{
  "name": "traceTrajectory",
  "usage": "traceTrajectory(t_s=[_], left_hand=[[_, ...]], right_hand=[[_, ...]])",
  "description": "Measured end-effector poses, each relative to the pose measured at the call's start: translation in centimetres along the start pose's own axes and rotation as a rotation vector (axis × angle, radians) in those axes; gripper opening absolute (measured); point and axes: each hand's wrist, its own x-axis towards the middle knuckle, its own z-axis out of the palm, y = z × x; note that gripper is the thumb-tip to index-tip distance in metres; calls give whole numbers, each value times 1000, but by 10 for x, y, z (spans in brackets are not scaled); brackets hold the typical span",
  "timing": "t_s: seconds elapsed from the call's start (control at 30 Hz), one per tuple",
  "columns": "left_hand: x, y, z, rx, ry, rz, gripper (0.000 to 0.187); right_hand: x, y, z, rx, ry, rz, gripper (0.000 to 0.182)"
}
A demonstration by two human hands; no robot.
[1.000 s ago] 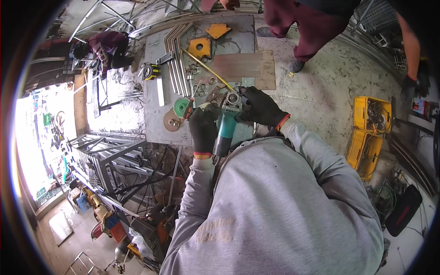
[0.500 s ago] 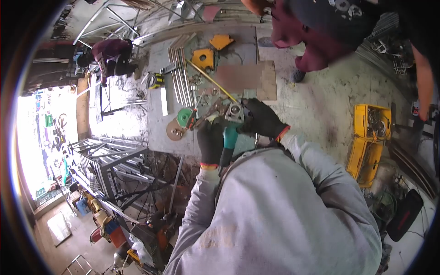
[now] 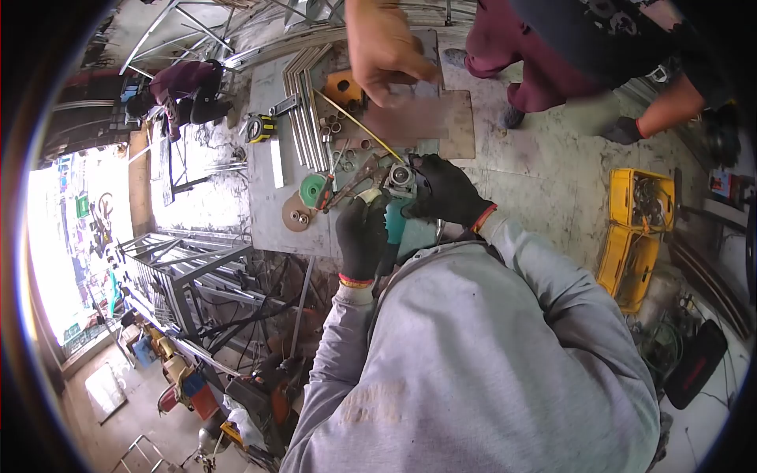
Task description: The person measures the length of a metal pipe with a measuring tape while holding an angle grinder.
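Observation:
A teal angle grinder (image 3: 395, 222) with a bare metal gear head (image 3: 401, 180) lies against my body at the table's near edge. My right hand (image 3: 445, 191), in a dark glove, is closed around the grinder's head from the right. My left hand (image 3: 360, 236), also gloved, is closed just left of the grinder body. Something pale yellow (image 3: 369, 195) shows at its fingertips, too small to name. Left of it are a green disc (image 3: 313, 190), a brown disc (image 3: 297, 214) with small metal parts on it, and red-handled pliers (image 3: 325, 195).
Steel tubes (image 3: 305, 118), a tape measure (image 3: 259, 128), a yellow rod (image 3: 355, 122) and metal rings lie on the table (image 3: 268, 225). A co-worker's bare hand (image 3: 390, 63) reaches over its far side. Yellow crates (image 3: 631, 264) stand right. Another person (image 3: 185, 91) bends at far left.
A co-worker's bare hand has come in over the far side of the table. Small metal parts now show on the brown disc. My hands stay at the grinder.

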Motion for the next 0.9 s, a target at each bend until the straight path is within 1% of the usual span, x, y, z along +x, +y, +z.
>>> traceTrajectory(t_s=[0.03,0.1,0.13,0.2,0.23,0.3,0.33,0.47,0.53,0.57,0.63,0.67,0.73,0.77,0.83,0.9], left_hand=[[1,-1,0,3,-3,-3,11],[0,0,-1,128,-29,71,11],[0,-2,-1,129,-35,73,11],[4,-8,0,293,-80,146,11],[7,-9,2,293,-74,159,11],[5,-6,3,398,-80,226,13],[8,-1,4,365,-90,205,13],[5,-16,7,362,-86,156,11],[10,-24,1,430,-85,269,10],[9,-27,0,430,-86,270,10],[5,-32,-2,229,-7,187,14],[2,-34,-3,231,-7,186,14],[0,-32,-4,402,-3,241,17],[1,-31,-2,402,-2,239,17],[4,-27,4,370,38,348,18],[6,-25,6,382,17,346,16]], right_hand=[[1,0,0,5,-1,2,95],[0,-1,-2,72,-49,66,95],[0,-3,-3,74,-44,70,95],[3,-5,-7,28,-121,109,96],[4,-3,-7,22,-110,102,96],[0,-3,-2,-11,-57,71,97],[0,0,-2,-29,-49,38,98],[0,-2,-5,1,-79,74,100],[-1,-1,-3,27,-50,68,101],[-1,-1,-3,28,-49,69,101],[0,-1,-3,26,-47,68,101],[-1,-2,-3,28,-48,67,101],[0,-2,-3,15,-69,90,102],[0,-2,-3,14,-70,89,102],[0,0,-1,27,-41,63,101],[0,0,-1,20,-46,67,101]])
